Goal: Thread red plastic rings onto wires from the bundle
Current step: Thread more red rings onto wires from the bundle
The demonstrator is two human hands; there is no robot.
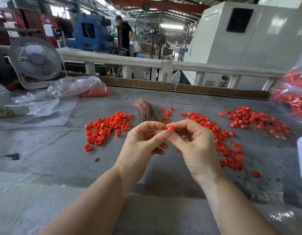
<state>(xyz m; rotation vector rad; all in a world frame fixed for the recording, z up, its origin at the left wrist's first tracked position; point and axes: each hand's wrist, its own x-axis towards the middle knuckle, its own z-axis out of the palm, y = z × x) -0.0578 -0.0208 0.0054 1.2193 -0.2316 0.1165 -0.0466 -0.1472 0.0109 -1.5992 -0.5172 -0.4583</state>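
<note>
Our right hand (197, 146) and left hand (143, 143) pinch one small red plastic ring (171, 128) above the grey bench (62, 158), steadying it, we judge, for a copper wire bundle (146, 110) strand.

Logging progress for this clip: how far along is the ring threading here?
Partly done. Rings already on wires lie in a far-right heap and a trail by the right hand. In hand: both hands, the left hand included, pinch one red ring; its wire is too thin to see. Left: the loose pile, the copper wire bundle and bagged rings.
</note>
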